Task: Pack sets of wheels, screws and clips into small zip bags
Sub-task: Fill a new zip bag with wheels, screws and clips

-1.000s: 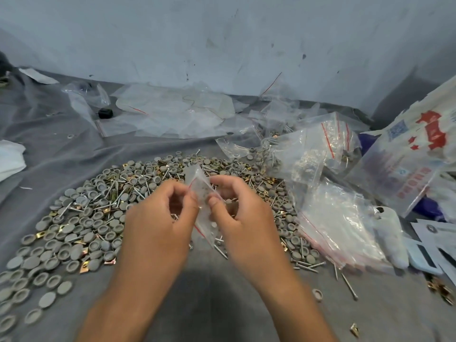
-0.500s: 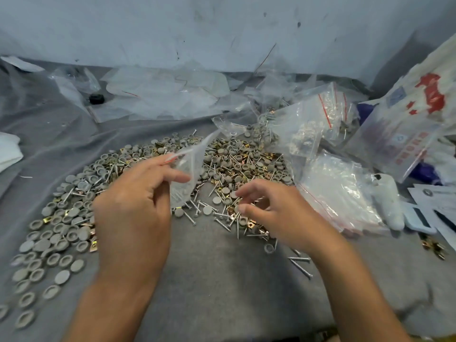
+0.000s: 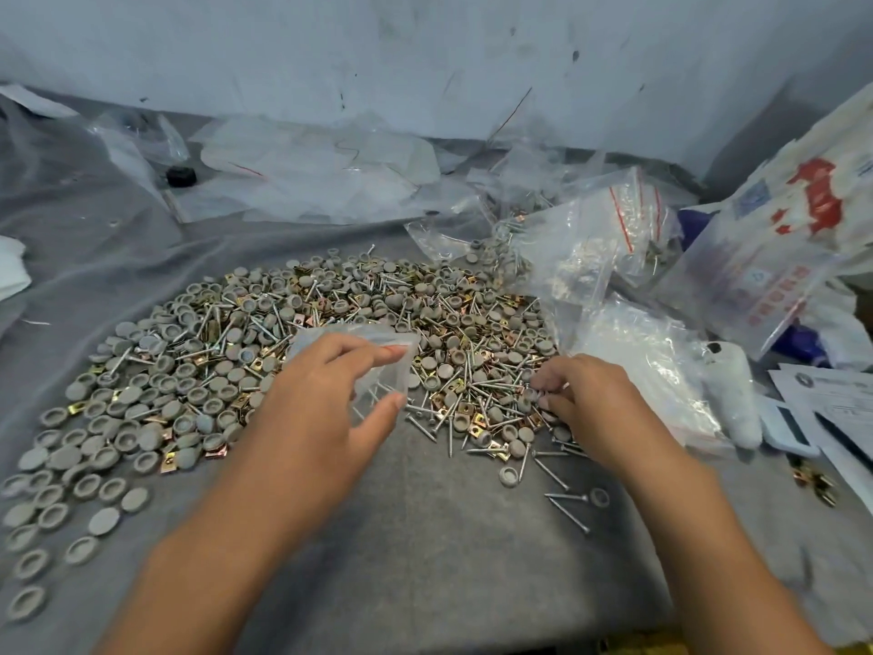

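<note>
Grey cloth (image 3: pixel 425 536) covers the work surface, scuffed white wall behind. Mixed pile (image 3: pixel 330 352) of grey wheels, screws and brass clips spread across the middle, thinning out near left. Left hand (image 3: pixel 321 408) pinches a small clear zip bag (image 3: pixel 378 361) between thumb and fingers, held just over the pile's near edge. Right hand (image 3: pixel 590 404) is apart from it, to the right, fingertips curled down into the screws and wheels; can't tell what it has picked. Larger plastic bags (image 3: pixel 604 238) heaped far right.
</note>
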The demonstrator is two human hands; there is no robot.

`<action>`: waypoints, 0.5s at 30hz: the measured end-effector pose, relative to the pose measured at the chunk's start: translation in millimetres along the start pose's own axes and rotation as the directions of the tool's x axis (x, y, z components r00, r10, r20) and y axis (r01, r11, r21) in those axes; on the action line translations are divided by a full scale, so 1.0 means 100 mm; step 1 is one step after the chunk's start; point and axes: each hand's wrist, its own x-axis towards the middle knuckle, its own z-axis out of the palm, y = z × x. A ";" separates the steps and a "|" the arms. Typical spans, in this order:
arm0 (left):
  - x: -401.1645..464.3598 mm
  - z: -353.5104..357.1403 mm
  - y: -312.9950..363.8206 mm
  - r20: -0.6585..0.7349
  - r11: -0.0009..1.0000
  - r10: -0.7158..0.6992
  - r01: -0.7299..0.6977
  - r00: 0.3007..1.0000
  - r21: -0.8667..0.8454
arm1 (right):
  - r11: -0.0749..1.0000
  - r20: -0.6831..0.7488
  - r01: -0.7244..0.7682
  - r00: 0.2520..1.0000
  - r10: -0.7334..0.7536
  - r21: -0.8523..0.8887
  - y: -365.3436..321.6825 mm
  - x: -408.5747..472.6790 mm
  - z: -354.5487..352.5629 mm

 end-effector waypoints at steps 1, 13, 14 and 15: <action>0.01 0.01 0.01 0.011 1.000 -0.004 0.004 1.000 -0.009 | 0.999 -0.013 0.001 1.000 -0.001 0.038 0.01 0.00 0.00; 0.03 0.10 0.01 -0.015 0.998 -0.005 0.005 1.000 -0.055 | 0.746 -0.365 0.428 0.893 -0.263 0.510 -0.70 -0.39 -0.17; 0.04 0.10 0.01 -0.010 0.998 0.002 -0.003 1.000 -0.062 | 0.737 -0.394 0.499 0.856 -0.335 0.456 -0.81 -0.43 -0.12; 0.05 0.11 0.01 -0.003 0.997 0.009 -0.010 1.000 -0.075 | 0.730 -0.409 0.553 0.821 -0.397 0.401 -0.91 -0.45 -0.07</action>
